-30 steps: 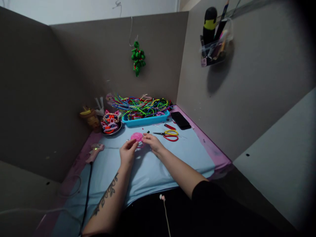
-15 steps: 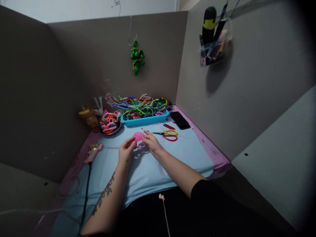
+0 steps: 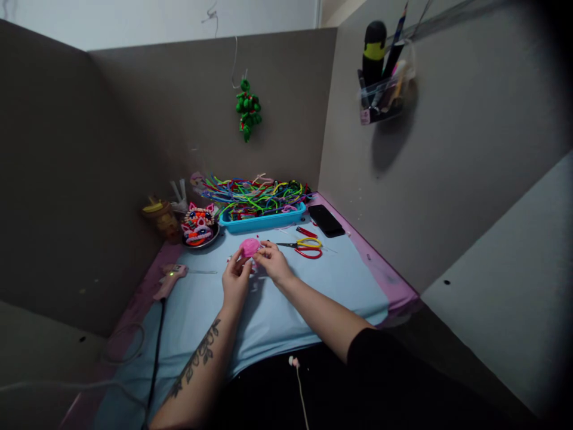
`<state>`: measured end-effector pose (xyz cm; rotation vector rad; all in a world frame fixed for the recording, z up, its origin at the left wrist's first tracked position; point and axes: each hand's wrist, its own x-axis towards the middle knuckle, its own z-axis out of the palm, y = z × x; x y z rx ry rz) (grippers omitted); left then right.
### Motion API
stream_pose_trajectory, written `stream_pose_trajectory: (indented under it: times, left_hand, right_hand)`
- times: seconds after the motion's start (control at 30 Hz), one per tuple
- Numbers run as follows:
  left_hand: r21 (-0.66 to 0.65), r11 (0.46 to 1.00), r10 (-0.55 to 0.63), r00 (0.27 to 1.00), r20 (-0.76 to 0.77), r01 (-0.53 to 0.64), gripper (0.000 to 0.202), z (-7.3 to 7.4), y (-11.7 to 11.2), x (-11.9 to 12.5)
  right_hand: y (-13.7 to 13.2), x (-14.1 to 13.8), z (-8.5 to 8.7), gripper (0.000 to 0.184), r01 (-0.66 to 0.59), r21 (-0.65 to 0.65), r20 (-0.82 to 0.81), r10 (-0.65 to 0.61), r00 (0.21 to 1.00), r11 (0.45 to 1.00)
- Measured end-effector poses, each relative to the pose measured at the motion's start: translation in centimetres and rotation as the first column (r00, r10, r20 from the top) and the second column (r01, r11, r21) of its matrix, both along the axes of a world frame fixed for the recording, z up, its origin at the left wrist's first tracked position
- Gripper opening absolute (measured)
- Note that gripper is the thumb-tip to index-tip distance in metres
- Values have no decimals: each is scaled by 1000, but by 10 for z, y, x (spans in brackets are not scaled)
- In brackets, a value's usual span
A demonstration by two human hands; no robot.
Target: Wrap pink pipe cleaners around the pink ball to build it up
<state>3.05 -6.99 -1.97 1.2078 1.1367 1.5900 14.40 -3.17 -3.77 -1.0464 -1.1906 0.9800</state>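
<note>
Between my two hands is a bright pink round piece [image 3: 249,247], apparently wound from pipe cleaner. My left hand [image 3: 237,273] grips its left and lower edge, fingers behind and thumb in front. The fingertips of my right hand [image 3: 272,260] pinch it at the lower right. A bit of pink shows below the disc, mostly covered by the fingers. Both hands are just above the light blue cloth [image 3: 295,304]. To the right of my right hand lie scissors [image 3: 308,243] with one yellow and one red handle.
A blue tray [image 3: 264,223] heaped with colourful pipe cleaners [image 3: 255,194] stands behind. At left are a bowl [image 3: 206,241] of finished fuzzy figures, a cup [image 3: 162,218] and a pink glue gun [image 3: 170,280] with its cord. A black phone [image 3: 326,221] lies back right.
My left hand has shifted slightly right and changed its hold. My right fingers have moved down along the pink piece's edge. The pink loop that hung below it is now mostly covered.
</note>
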Motion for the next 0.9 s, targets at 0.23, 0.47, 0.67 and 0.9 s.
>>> stream_pose_trajectory:
  times: [0.23, 0.47, 0.67, 0.9]
  left_hand:
    - [-60, 998, -4, 981, 196, 16, 53, 1, 5, -11]
    - [-103, 995, 25, 970, 241, 0, 43, -1, 10, -16]
    - [-112, 994, 34, 965, 262, -5, 48, -7, 17, -22]
    - [-125, 991, -3, 964, 267, 38, 54, -11, 18, -22]
  right_hand:
    - [-12, 0, 7, 4, -31, 103, 308, -2, 951, 994]
    - [-15, -1, 5, 6, -32, 197, 480, -69, 874, 980]
    - [-13, 5, 4, 7, -14, 225, 477, -97, 874, 974]
    - [-10, 7, 6, 3, 57, 191, 358, -124, 926, 980]
